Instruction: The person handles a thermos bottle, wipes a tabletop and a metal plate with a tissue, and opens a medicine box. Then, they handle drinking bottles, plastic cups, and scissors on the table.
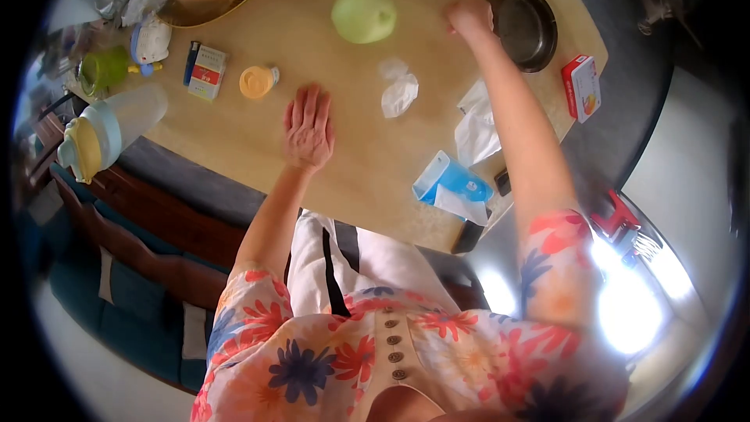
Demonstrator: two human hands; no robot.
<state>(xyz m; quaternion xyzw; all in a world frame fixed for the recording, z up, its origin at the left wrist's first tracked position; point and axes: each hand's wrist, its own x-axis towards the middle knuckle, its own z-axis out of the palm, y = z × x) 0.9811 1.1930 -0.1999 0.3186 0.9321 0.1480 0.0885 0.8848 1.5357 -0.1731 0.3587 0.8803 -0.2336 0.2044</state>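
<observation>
My left hand [308, 131] lies flat on the tan tabletop [355, 156], fingers stretched out, holding nothing. Near its fingertips is a small orange-lidded jar [256, 82]. My right hand [470, 19] reaches to the far side of the table, its fingers curled closed beside a dark round metal dish [525, 30]. Whatever is inside that hand, if anything, is hidden. Between the hands, farther off, sits a pale green round thing [364, 16]. A crumpled white tissue [400, 95] rests on the tabletop, and another tissue [476, 134] lies below my right forearm.
A blue tissue pack [451, 180] lies near the table's front edge. At right is a red and white box [582, 87]. On the left are a cigarette pack [207, 72], a lighter [191, 64], a yellow-capped bottle [109, 133] and a green cup [103, 70]. A basket [215, 16] stands behind.
</observation>
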